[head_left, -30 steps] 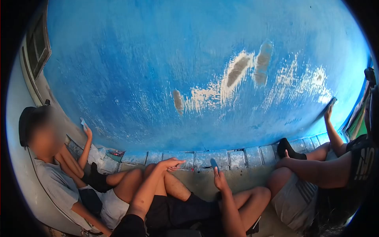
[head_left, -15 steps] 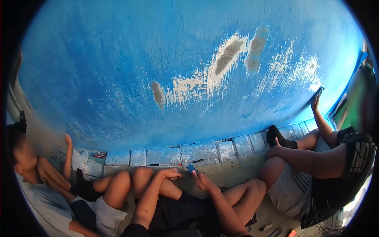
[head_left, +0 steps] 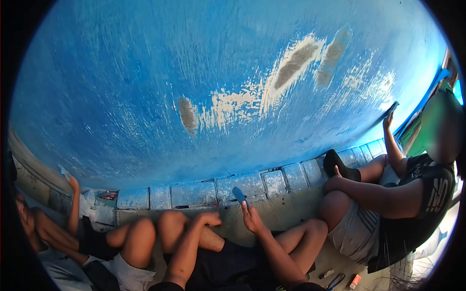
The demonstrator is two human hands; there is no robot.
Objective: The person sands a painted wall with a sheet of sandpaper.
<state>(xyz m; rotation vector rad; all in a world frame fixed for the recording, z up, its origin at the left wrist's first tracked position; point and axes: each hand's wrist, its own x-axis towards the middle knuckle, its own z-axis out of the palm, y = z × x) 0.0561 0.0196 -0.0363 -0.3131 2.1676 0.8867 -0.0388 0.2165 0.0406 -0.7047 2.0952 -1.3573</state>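
Note:
My right hand [head_left: 252,218] is closed on a flat blue piece [head_left: 239,195], held upright in front of the pavers. My left hand [head_left: 210,218] rests by my left knee with its fingers curled; what they hold, if anything, is hidden. Beyond both hands rises a blue wall [head_left: 145,145], with scraped white areas [head_left: 236,102] and grey patches [head_left: 296,65]. Neither of my hands touches the wall.
Grey pavers [head_left: 194,194] line the wall's foot. At the right a person [head_left: 407,194] holds a dark piece [head_left: 392,110] against the wall. Another person's hand [head_left: 73,182] holds a light piece at the left. A red-and-white box [head_left: 355,281] lies at lower right.
The view has swung to the right. My left hand has drawn in and its fingers are more curled. My right hand has shifted left in view, still with the blue piece.

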